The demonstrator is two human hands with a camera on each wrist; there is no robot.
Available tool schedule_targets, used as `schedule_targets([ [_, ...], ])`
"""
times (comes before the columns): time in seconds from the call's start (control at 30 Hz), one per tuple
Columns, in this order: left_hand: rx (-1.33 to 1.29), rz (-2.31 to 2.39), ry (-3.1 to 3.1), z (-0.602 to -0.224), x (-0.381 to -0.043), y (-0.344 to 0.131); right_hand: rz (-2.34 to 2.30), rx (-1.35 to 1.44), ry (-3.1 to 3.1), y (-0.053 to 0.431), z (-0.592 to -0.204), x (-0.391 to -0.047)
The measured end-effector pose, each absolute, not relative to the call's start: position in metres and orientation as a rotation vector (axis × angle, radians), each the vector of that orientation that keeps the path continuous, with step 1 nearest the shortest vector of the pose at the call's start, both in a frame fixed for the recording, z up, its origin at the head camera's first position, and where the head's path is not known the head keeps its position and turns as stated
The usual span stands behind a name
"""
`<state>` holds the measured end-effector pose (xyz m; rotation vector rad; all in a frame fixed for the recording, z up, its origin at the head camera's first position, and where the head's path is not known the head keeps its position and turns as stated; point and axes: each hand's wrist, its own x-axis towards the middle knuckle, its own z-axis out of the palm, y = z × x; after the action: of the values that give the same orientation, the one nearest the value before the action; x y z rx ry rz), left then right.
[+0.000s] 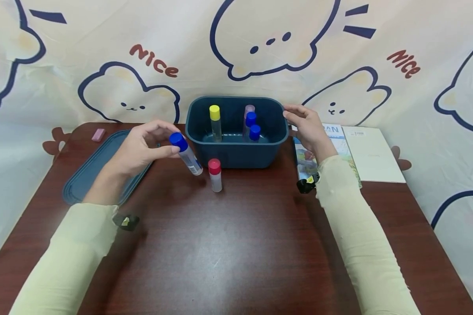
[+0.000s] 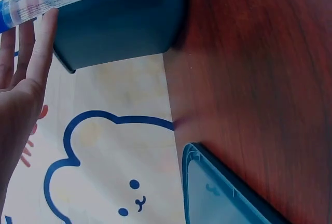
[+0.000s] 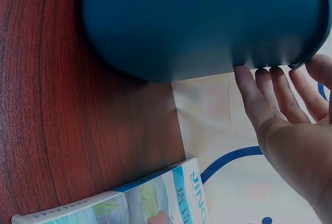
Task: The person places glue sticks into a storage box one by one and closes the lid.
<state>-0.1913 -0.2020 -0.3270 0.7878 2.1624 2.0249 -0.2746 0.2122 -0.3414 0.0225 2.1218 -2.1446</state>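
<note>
My left hand (image 1: 142, 146) pinches a blue-capped glue stick (image 1: 189, 156) between thumb and fingers, tilted just left of the dark blue bin (image 1: 236, 156). Its clear, labelled tube crosses the top of the left wrist view. On the table in front of the bin stands a red-capped glue stick (image 1: 216, 180). Inside the bin are a yellow-capped stick (image 1: 216, 124), a purple one (image 1: 249, 109) and two blue-capped ones (image 1: 250, 119). The right hand (image 1: 305, 127) is at the bin's right end, its fairly straight fingertips (image 3: 249, 79) touching the outer wall near the rim.
A blue lid (image 1: 90, 170) lies on the left of the table beneath the left forearm, with a small pink block (image 1: 98, 134) behind it. Right of the bin are an illustrated book (image 1: 305, 164) and a pale booklet (image 1: 374, 153). A patterned curtain (image 1: 197, 48) hangs behind the table.
</note>
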Motion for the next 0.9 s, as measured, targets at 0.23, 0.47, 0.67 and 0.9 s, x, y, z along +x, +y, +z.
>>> schedule_targets([
  [0.23,0.829,2.138,2.057,-0.329,-0.194,-0.204,-2.147,0.027,2.123,0.212,-0.342,-0.275],
  [0.47,0.814,2.208,1.965,-0.326,-0.196,-0.203,-2.154,0.024,2.115,0.213,-0.343,-0.275],
  [0.67,0.782,2.267,1.904,-0.321,-0.197,-0.199,-2.16,0.028,2.104,0.214,-0.342,-0.275],
  [0.9,0.782,2.401,1.801,-0.318,-0.198,-0.196,-2.168,0.034,2.082,0.213,-0.342,-0.276],
])
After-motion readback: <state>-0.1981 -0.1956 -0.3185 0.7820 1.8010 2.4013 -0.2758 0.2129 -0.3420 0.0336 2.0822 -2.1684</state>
